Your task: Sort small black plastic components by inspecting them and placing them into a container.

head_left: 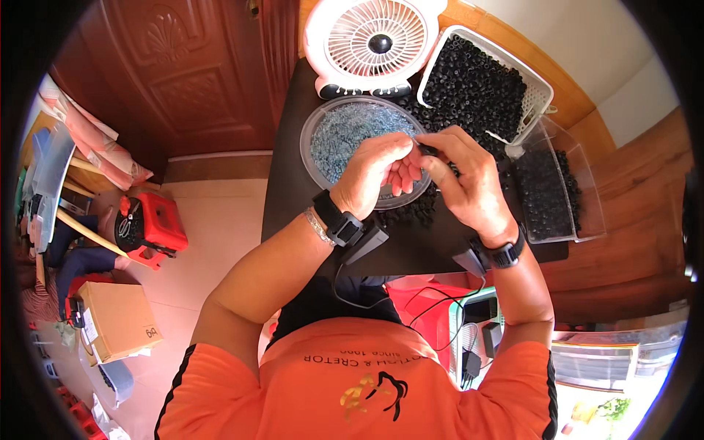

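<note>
Our right hand (473, 176) pinched a small black piece (427, 150). We couldn't tell whether our left hand (370, 170) also gripped it

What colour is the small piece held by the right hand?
The small piece is black; head view.

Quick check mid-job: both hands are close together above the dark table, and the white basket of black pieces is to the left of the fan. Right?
Not quite: the white basket of black pieces is to the right of the fan, as the head view shows. Left hand and right hand are indeed close together above the dark table.
</note>
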Available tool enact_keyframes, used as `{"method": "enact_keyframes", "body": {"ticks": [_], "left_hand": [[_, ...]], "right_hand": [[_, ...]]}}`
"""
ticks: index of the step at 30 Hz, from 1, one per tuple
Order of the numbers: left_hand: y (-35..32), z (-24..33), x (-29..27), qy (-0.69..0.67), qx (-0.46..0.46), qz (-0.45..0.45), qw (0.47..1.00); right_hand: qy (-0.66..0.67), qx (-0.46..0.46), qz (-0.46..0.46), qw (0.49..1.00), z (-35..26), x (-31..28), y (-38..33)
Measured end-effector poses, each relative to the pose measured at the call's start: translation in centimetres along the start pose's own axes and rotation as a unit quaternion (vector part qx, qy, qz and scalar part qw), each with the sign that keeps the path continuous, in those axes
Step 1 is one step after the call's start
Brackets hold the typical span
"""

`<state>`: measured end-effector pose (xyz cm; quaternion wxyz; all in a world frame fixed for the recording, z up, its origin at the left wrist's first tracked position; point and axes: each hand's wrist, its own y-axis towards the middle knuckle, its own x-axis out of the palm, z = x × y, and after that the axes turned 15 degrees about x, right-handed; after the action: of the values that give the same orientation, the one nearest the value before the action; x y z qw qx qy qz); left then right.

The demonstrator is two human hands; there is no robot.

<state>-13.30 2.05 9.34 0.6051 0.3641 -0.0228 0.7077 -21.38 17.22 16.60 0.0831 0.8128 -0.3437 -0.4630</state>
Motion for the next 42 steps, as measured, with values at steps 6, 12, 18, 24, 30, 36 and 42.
{"method": "enact_keyframes", "body": {"ticks": [6,12,18,24,30,36,42], "left_hand": [[0.1,0.8,0.1,0.115,0.052,-0.028,0.992],[-0.9,2.3,2.5,0.138,-0.033,-0.059,0.988],[-6.2,4.8,6.2,0.248,0.02,-0.139,0.958],[-9.7,0.5,4.5,0.428,0.096,-0.088,0.894],[-10.7,-3.1,6.3,0.586,0.221,-0.119,0.77],[-11.3,-5.3,7.6,0.668,0.22,-0.16,0.693],[-11.5,-5.6,7.2,0.702,0.239,-0.178,0.647]], "right_hand": [[-0.003,0.16,-0.056,0.985,-1.1,-1.2,-6.4],[0.014,0.267,-0.051,0.962,-0.2,1.1,-11.9],[-0.05,0.223,0.014,0.974,2.0,2.9,-13.6],[-0.064,0.198,0.038,0.977,2.3,3.3,-13.5],[-0.135,0.109,0.096,0.98,3.2,3.7,-13.6],[-0.16,0.098,0.128,0.974,3.9,4.3,-14.5],[-0.124,0.088,0.147,0.977,3.8,4.5,-14.3]]}}
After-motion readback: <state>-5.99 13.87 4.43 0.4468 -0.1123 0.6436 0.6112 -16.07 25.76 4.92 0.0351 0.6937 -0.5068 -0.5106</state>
